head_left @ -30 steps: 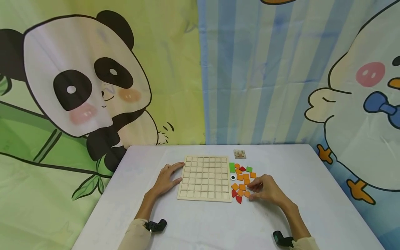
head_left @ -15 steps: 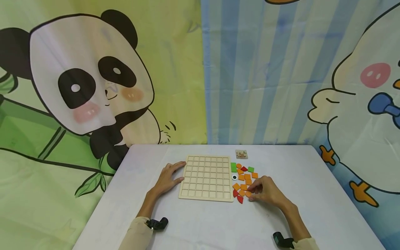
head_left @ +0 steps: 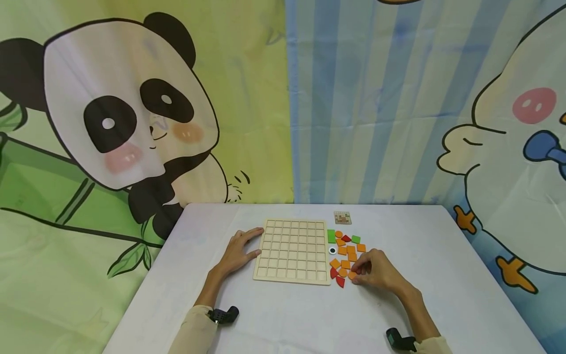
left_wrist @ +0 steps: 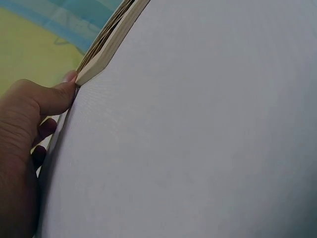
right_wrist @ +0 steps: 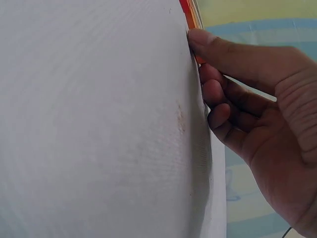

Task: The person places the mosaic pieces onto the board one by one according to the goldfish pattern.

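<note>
A pale wooden grid board (head_left: 294,251) lies flat on the white table. My left hand (head_left: 235,252) rests against its left edge, thumb and forefinger apart. In the left wrist view the thumb touches the board's corner (left_wrist: 91,70). Right of the board lies a loose group of flat pieces, among them an orange square (head_left: 345,264) and a red wedge (head_left: 340,282). My right hand (head_left: 378,270) pinches an orange disc (head_left: 351,275) at this group's near right side, thumb below and forefinger above. The fingertips hide part of the disc.
Green pieces (head_left: 331,236) and a white piece with a black centre (head_left: 332,250) lie along the board's right side. A small patterned card (head_left: 342,218) lies behind them. The cloth backdrop (head_left: 247,123) stands at the table's far edge.
My right forefinger has come down toward the thumb, over the orange disc. The left hand keeps its place on the board; the whole view has shifted slightly.
</note>
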### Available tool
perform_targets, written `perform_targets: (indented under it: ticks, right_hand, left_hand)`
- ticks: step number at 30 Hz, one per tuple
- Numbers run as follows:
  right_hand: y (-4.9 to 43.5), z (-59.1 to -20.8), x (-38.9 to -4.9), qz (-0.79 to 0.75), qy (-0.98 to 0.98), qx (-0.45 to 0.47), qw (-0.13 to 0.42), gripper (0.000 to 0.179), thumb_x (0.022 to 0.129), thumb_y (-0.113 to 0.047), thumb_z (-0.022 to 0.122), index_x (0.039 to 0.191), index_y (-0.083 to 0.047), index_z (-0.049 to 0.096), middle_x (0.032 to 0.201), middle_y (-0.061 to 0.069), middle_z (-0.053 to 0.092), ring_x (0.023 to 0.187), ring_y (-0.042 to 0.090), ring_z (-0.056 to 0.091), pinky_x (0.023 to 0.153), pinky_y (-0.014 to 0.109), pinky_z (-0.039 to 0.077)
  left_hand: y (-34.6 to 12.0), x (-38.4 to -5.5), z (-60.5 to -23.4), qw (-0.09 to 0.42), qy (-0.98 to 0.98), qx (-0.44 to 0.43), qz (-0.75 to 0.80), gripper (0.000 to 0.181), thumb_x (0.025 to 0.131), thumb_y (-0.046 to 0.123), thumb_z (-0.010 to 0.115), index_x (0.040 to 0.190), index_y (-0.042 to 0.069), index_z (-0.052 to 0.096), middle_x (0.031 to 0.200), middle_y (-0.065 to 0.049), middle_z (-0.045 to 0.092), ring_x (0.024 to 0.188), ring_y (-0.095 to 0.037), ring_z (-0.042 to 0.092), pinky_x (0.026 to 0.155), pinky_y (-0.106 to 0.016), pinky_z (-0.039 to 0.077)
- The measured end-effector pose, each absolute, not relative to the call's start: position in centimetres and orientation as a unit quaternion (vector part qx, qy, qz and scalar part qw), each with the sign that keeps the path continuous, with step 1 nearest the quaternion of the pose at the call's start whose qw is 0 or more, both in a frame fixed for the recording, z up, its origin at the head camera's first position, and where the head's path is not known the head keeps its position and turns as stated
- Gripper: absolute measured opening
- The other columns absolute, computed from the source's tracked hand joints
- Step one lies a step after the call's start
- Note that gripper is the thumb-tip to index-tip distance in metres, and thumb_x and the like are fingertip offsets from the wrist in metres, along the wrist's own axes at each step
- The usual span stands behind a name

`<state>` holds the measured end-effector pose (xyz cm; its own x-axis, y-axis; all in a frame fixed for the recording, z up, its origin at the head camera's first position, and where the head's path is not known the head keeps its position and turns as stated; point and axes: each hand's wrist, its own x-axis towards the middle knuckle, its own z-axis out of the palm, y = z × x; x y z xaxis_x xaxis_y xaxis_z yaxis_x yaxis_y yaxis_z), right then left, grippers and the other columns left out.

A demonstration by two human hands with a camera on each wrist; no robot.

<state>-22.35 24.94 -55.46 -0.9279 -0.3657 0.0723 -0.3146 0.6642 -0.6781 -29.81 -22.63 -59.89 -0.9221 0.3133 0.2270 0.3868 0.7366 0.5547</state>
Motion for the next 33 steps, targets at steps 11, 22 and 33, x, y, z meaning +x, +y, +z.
perform_targets:
  ticks: [11,22,33]
  right_hand:
    - [24.7,-55.0,-21.9,-0.366,0.908,-0.198,0.047,0.017,0.082,-0.016,0.095,0.094,-0.013,0.084,0.079,-0.007,0.068,0.073,0.013,0.060,0.067,0.022,0.052]
    - [24.6,-54.0,-22.4,-0.364,0.910,-0.197,0.025,0.019,0.082,-0.017,0.096,0.096,-0.012,0.086,0.081,-0.007,0.071,0.077,0.015,0.061,0.070,0.023,0.053]
    - [23.1,-53.1,-23.1,-0.386,0.896,-0.220,0.015,0.017,0.082,-0.013,0.095,0.096,-0.013,0.085,0.086,-0.005,0.075,0.078,0.017,0.063,0.072,0.027,0.057]
  left_hand:
    - [-23.0,-29.6,-60.2,0.051,-0.929,-0.184,-0.316,0.072,0.095,0.027,0.085,0.160,0.029,0.057,0.169,0.007,0.054,0.102,-0.014,0.047,0.096,-0.042,0.037]
    - [-22.8,-29.5,-60.2,0.052,-0.927,-0.192,-0.319,0.071,0.095,0.025,0.085,0.160,0.026,0.057,0.170,0.008,0.052,0.104,-0.015,0.048,0.097,-0.043,0.036]
    - [-22.6,-29.7,-60.0,0.061,-0.925,-0.201,-0.317,0.068,0.095,0.026,0.085,0.158,0.023,0.060,0.169,0.007,0.053,0.111,-0.018,0.052,0.100,-0.046,0.038]
